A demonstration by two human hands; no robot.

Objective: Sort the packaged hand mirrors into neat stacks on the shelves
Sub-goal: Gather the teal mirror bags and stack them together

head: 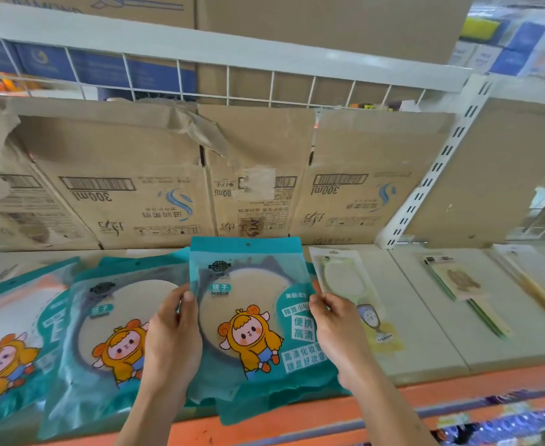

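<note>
A: Your left hand (171,333) grips the left side of a teal packet (248,320), with the thumb on its face and the fingers curled behind.

B: Your right hand (335,329) pinches the right side the same way. Your two hands are apart, with the packet between them.

A: You hold that packet near the middle of the shelf (432,317), its hang hole toward the back edge. Its lower end lies over a teal stack (274,403) at the orange front edge. I cannot tell whether it rests on the stack.

B: Just left of your left hand lies a second packet (104,342), partly hidden by that hand. A third packet (10,342) lies toward the shelf's left edge.

A: Just beside your right hand a green mirror (342,278) in a clear sleeve lies flat and slanted. Well apart from it, toward the right edge, lies a bear mirror (461,283).

B: Cardboard (120,188) stands along the back edge, its print upside down.
</note>
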